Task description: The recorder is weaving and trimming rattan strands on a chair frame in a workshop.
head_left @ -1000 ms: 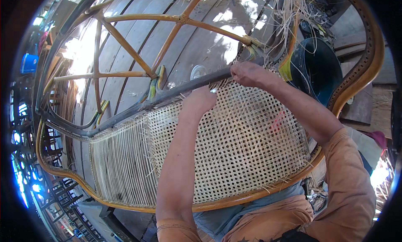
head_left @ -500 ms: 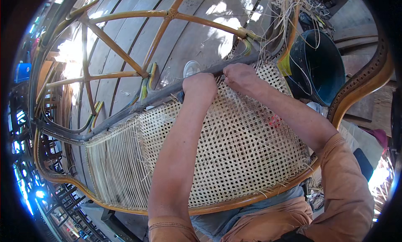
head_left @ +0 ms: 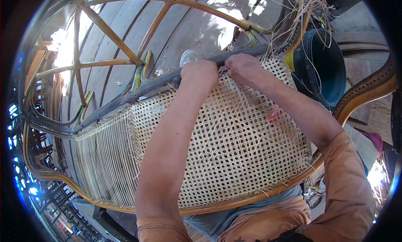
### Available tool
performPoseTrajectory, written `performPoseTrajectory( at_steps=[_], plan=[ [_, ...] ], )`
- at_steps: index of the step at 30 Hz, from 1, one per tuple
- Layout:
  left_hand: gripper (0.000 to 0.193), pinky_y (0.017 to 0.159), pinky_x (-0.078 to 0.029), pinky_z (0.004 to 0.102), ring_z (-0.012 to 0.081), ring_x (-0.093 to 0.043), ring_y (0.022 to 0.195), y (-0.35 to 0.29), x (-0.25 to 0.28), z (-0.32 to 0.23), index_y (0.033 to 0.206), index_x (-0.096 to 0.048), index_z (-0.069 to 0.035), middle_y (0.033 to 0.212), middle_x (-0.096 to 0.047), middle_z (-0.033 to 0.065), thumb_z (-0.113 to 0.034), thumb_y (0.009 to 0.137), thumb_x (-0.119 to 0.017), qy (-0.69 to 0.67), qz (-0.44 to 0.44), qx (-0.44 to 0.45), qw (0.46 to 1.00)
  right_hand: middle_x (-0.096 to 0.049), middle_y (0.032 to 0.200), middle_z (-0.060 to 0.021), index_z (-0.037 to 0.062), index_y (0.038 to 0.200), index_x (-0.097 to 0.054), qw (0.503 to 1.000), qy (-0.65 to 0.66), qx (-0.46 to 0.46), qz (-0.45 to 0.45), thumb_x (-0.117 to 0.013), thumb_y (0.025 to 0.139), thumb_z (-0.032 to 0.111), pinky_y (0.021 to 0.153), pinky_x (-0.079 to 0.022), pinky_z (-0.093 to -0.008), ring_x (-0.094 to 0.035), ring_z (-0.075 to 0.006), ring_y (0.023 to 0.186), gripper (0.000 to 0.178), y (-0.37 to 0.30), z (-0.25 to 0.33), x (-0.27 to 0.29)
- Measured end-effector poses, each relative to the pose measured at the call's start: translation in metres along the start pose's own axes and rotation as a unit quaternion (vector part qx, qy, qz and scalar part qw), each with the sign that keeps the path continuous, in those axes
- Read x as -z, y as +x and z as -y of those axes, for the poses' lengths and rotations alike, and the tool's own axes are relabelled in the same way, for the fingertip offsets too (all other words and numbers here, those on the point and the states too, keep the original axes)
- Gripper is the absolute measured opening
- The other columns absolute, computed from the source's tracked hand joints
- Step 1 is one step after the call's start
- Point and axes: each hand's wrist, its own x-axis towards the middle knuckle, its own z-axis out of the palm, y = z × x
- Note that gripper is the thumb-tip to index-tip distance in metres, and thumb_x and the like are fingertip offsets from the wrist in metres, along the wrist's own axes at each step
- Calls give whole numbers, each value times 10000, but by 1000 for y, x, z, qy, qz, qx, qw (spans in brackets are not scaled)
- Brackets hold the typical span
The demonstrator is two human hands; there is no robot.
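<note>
Woven cane panel stretched inside a curved wooden frame, spanning from its near edge to the dark rail along its far edge. Open mesh covers most of it; toward the frame's left end only parallel strands run. Left hand and right hand are close together at the far edge, fingers curled inward; I cannot tell what they grasp. A dark handle-like end shows beside the left hand. Loose fibres hang at the far right corner, near a dark bucket. Beyond the rail lies plank floor.
</note>
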Motion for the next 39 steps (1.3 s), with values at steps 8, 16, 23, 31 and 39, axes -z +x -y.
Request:
performPoseTrajectory(
  at_steps=[8, 16, 23, 31, 39],
  plan=[
    [272, 806, -497, 381, 252, -618, 991, 8, 26, -31, 997, -678, -101, 1040, -651, 106, -162, 752, -577, 91, 56, 8, 994, -644, 841, -186, 20, 834, -645, 999, 26, -29, -32, -510, 769, 112, 712, -504, -430, -624, -349, 827, 176, 0, 4, -7],
    [196, 663, -515, 351, 236, -662, 749, 13, 20, -9, 830, -684, -55, 838, -673, 108, -103, 685, -561, -15, 89, 7, 996, -658, 816, -132, 72, 826, -659, 998, -22, -46, -28, -569, 769, 189, 714, -500, -423, -633, -312, 829, 158, 2, 3, -11],
    [318, 851, -467, 368, 242, -595, 1048, 22, 10, -10, 1049, -666, -126, 1126, -625, 77, -168, 755, -551, -20, 136, 60, 989, -659, 780, -112, 98, 808, -655, 987, -113, 91, -68, -569, 752, 140, 666, -506, -401, -649, -284, 781, 111, 2, 1, -5],
    [372, 872, -461, 397, 276, -593, 1044, 7, 0, 12, 1066, -647, -92, 1134, -617, 99, -302, 774, -550, -40, 74, 83, 993, -644, 782, -98, 101, 832, -628, 986, -140, 86, -42, -549, 765, 123, 668, -495, -394, -638, -269, 763, 106, 3, -8, 5],
    [432, 803, -479, 424, 317, -624, 934, -87, 23, 57, 956, -665, -32, 1011, -644, 168, -411, 787, -545, -40, 44, 163, 985, -596, 764, -60, 55, 857, -609, 924, 333, 179, -64, -553, 861, 241, 654, -479, -344, -566, -169, 747, 194, -7, 28, 0]
  ],
)
